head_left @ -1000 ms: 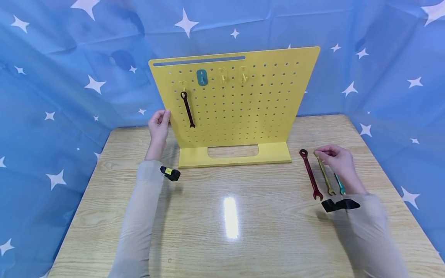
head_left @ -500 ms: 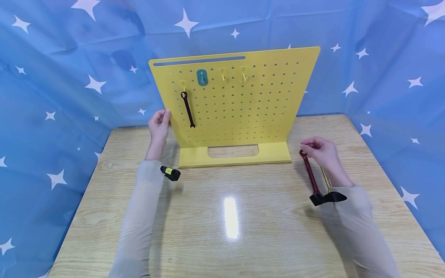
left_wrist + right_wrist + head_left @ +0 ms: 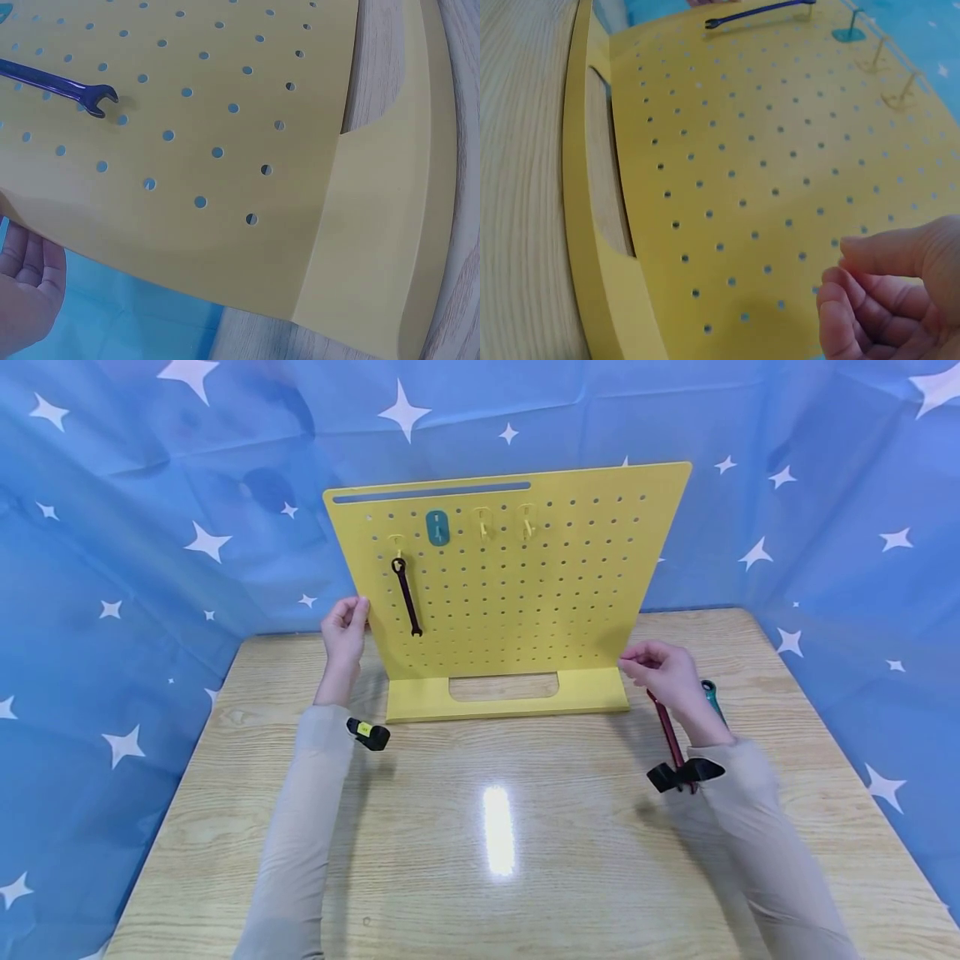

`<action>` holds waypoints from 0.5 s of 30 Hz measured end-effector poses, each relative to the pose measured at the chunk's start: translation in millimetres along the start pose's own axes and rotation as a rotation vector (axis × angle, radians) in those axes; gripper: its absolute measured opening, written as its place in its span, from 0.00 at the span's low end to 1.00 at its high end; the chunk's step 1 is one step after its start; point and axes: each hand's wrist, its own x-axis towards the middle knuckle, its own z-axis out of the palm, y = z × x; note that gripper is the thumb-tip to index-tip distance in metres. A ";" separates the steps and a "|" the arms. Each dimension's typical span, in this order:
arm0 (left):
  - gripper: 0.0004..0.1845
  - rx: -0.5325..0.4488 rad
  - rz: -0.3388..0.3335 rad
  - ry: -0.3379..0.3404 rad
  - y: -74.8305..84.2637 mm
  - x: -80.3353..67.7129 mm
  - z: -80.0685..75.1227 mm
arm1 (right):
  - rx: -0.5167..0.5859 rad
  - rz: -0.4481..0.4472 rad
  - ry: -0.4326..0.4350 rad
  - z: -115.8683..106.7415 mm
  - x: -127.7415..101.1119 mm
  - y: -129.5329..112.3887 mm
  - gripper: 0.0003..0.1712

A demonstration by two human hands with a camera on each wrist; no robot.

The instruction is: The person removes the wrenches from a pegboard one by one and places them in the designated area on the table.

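A yellow pegboard (image 3: 510, 610) stands upright on its base at the back of the table. My left hand (image 3: 345, 631) grips its left edge; in the left wrist view the fingers (image 3: 34, 259) show at that edge. On a hook at the upper left hangs a dark combination wrench (image 3: 407, 597). My right hand (image 3: 663, 672) is at the board's lower right edge, fingertips overlapping it in the head view. Its fingers (image 3: 836, 322) are loosely curled with nothing between them. Under the right forearm lies a red wrench (image 3: 666, 731), partly covered, and beside it a teal wrench (image 3: 711, 695).
Right of the hung wrench, a teal hook (image 3: 437, 528) and two yellow hooks (image 3: 528, 523) are fixed along the board's top. The wooden table (image 3: 450, 827) spreads in front. A blue star-patterned cloth (image 3: 817, 485) hangs behind and at the sides.
My right hand has moved left from the olive wrench, past the red one, to the board's right edge. The olive wrench is now hidden behind the forearm. My left hand has stayed put.
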 end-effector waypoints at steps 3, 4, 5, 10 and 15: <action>0.07 0.004 0.002 -0.004 -0.3 0.1 0.1 | -0.009 0.003 -0.020 6.3 3.2 -6.6 0.13; 0.07 0.007 0.004 -0.005 -0.2 -0.1 0.2 | -0.008 0.008 -0.027 8.6 4.3 -8.8 0.14; 0.07 0.011 0.006 -0.005 -0.3 0.0 0.1 | -0.006 0.007 -0.031 10.9 5.5 -10.8 0.14; 0.08 0.012 0.017 -0.001 -0.9 0.4 0.0 | 0.030 -0.049 -0.045 22.9 11.4 -18.1 0.12; 0.08 0.009 0.027 -0.001 -1.8 0.9 -0.4 | 0.101 -0.069 -0.060 32.1 15.5 -32.9 0.10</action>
